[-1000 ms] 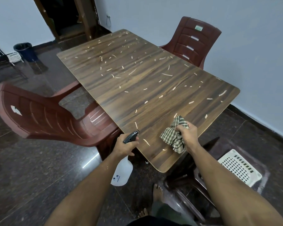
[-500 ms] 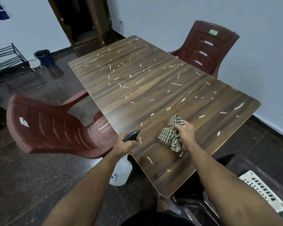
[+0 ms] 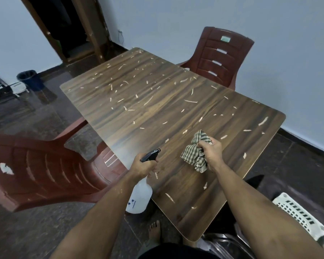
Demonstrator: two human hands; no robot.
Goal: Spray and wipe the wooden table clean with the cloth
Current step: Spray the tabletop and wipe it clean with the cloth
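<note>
- Pale blue walls and a dark polished floor frame the wooden table (image 3: 157, 113), which I see from its near corner; light shavings or crumbs (image 3: 190, 101) lie scattered over almost all of its top.
- My left hand (image 3: 143, 166) is wrapped round the neck of the spray bottle (image 3: 139, 199), with the black nozzle (image 3: 151, 155) aimed out over the near left edge. A faint haze hangs just ahead of it, so I judge a spray is going out.
- My right hand (image 3: 212, 153) is clenched on the bunched checked cloth (image 3: 195, 154), which sits on the table near that corner.
- Risk: the nozzle sits right at the table edge, so part of the mist may fall on the red chair (image 3: 45, 171) or the floor and leave it slick for the bare foot (image 3: 154, 232) below.
- Risk: wiping outward with a bunched cloth would likely push debris off the edge, not gather it; wetted scraps may smear and cling.
- Containers: the bottle is translucent white, and I cannot tell how much liquid it holds. A dark bin (image 3: 29, 79) stands by the far wall, its contents unseen. A white slotted basket (image 3: 299, 215) lies on the floor at my right; I can't see inside it.
</note>
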